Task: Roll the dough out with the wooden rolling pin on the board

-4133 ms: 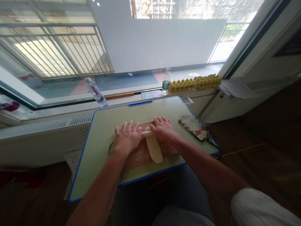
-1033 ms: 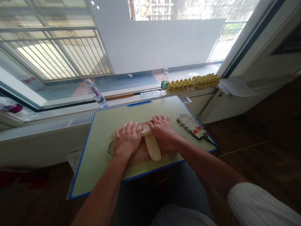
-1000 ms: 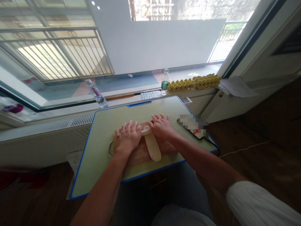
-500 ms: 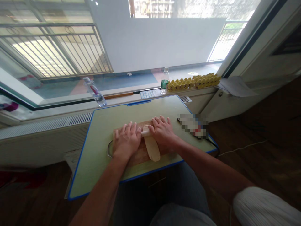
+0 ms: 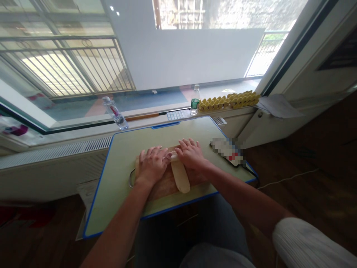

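Observation:
A pale rolling pin [image 5: 174, 158] lies crosswise over a long, flattened strip of dough [image 5: 181, 179]. My left hand [image 5: 153, 165] covers the pin's left end, its fingers draped forward over it and its thumb near the middle. On the other end my right hand [image 5: 191, 154] presses down, its fingers also reaching over the pin. Only the pin's short middle part shows between the hands. Beneath is a wooden cutting board [image 5: 164, 188] with a metal handle at its left. The dough's rounded near end points toward me.
The board sits on a pale green folding table [image 5: 111, 190] with a blue edge. At right lies a phone-like object [image 5: 227, 152], blurred, with a black cable. Along the windowsill stand two plastic bottles, one at left [image 5: 115, 113] and another [image 5: 195, 100] beside yellow egg trays [image 5: 228, 101].
Both hands have shifted very slightly with the rolling pin, my left fingers now more bent over it. The camera view has tipped a little; the dough looks about the same.

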`<state>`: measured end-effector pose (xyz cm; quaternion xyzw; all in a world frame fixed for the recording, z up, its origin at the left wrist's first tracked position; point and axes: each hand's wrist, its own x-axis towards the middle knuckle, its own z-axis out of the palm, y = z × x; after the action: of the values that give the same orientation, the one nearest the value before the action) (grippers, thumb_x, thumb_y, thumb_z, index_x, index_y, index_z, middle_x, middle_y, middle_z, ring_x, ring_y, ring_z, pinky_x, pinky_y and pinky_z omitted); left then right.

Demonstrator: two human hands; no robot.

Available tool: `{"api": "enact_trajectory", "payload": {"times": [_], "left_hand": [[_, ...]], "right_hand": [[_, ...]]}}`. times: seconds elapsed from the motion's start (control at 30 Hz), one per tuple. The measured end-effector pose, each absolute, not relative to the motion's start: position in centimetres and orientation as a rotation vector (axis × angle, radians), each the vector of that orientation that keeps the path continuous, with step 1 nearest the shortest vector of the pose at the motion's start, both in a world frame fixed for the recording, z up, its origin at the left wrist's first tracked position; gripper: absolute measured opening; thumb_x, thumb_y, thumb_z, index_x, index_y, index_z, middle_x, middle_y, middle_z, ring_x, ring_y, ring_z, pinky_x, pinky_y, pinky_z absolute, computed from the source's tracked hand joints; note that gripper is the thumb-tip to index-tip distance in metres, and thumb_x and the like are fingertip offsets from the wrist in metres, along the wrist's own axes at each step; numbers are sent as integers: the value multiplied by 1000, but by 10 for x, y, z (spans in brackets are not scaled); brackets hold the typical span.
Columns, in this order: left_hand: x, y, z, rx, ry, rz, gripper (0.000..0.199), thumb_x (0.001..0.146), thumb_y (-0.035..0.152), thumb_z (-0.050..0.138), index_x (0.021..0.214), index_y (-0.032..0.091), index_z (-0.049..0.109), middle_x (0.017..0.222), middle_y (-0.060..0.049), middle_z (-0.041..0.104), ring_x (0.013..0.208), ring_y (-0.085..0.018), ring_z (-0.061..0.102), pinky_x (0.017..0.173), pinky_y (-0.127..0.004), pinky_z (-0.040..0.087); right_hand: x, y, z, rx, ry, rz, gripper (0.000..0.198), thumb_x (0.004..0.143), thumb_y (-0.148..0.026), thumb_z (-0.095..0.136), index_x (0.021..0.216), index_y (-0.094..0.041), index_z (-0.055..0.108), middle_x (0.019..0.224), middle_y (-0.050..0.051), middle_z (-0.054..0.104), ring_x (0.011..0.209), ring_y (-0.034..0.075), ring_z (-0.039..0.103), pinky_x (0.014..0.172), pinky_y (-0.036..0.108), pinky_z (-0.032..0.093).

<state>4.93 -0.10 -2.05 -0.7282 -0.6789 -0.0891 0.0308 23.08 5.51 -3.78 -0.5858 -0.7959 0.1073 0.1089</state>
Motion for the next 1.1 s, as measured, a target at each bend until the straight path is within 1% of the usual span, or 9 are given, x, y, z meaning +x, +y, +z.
{"api": "enact_trajectory", "payload": {"times": [0.17,0.27,0.37,0.53,0.67,0.77,0.87,0.93,1.1], "left_hand": [[45,-16,-18,-2432,-1955,-299,36,101,52,54,123,30,73,129,-7,73,123,-28,62,109,-45,44],[47,-21,-18,-2450,-1922,-307,30,99,44,60,122,30,72,126,-7,73,122,-28,61,105,-44,45],[55,-23,-17,-2440,-1907,-322,29,98,43,63,123,31,72,124,-7,73,120,-29,61,103,-45,44],[69,-27,-15,-2446,-1930,-355,31,99,50,60,120,30,73,121,-7,73,119,-28,61,102,-44,45],[61,-27,-17,-2306,-2081,-425,43,105,54,44,117,27,75,121,-8,74,120,-29,63,104,-46,47],[51,-29,-23,-2137,-2232,-378,50,108,47,33,128,25,73,132,-11,73,125,-30,62,111,-51,46],[48,-33,-29,-2106,-2299,-290,54,108,42,31,147,24,63,155,-10,60,144,-33,51,122,-61,36],[48,-33,-31,-2114,-2333,-229,56,107,39,29,154,25,56,164,-9,52,152,-33,43,126,-66,29],[44,-13,-27,-2108,-2422,-101,64,104,50,33,162,27,45,171,-9,41,158,-34,36,129,-66,23]], "right_hand": [[238,63,-33,-1741,-2354,461,63,109,-55,33,163,-25,42,170,9,41,158,33,30,127,64,22],[238,70,-27,-1772,-2396,497,59,107,-59,37,155,-27,52,166,10,47,155,35,35,125,68,24],[240,70,-24,-1765,-2415,475,57,107,-59,36,151,-27,56,163,10,50,152,34,39,123,69,26],[251,56,-28,-1745,-2441,312,53,110,-53,31,151,-29,54,162,9,50,151,32,39,123,66,30],[258,44,-29,-1707,-2506,248,55,110,-49,29,158,-30,47,169,9,42,156,34,31,124,67,28],[260,40,-26,-1700,-2532,257,58,109,-48,28,163,-29,42,173,7,35,159,36,26,124,69,26],[261,41,-23,-1701,-2549,268,64,107,-49,33,167,-27,36,176,7,30,162,38,21,126,70,20],[262,45,-23,-1700,-2559,298,68,105,-53,39,168,-28,33,177,6,28,162,38,20,127,69,18],[260,59,-31,-1762,-2476,390,76,101,-64,43,167,-28,34,176,5,31,161,35,26,128,64,23]]}}
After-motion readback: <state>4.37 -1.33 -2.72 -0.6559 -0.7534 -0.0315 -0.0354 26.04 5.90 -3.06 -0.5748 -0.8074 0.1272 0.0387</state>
